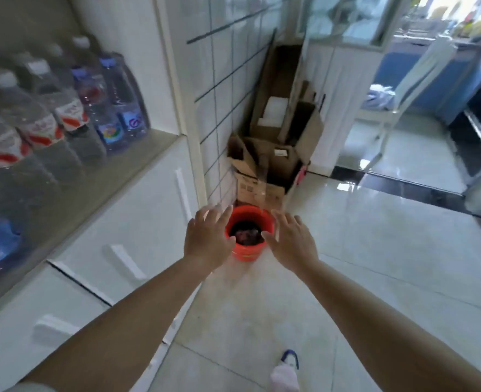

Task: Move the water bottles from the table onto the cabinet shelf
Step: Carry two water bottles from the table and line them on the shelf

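Left hand [208, 239], right hand [293, 241]: grips wide, fingers spread, holding nothing. Water bottles [64, 108]: a crowded row on the cabinet shelf [137, 157], up and left of both grips. Desk out of view; remaining stock cannot be judged

Water bottles [64, 120] stand in a row on the cabinet shelf [137, 154] at the left, above the drawers [114, 230]. Ahead on the floor [375, 264], a bucket [247, 250] sits before cardboard boxes [273, 154] stacked in the corner against the wall [228, 66]. Both hands, the left hand [208, 239] and the right hand [291, 239], hang apart in front, either side of the bucket.
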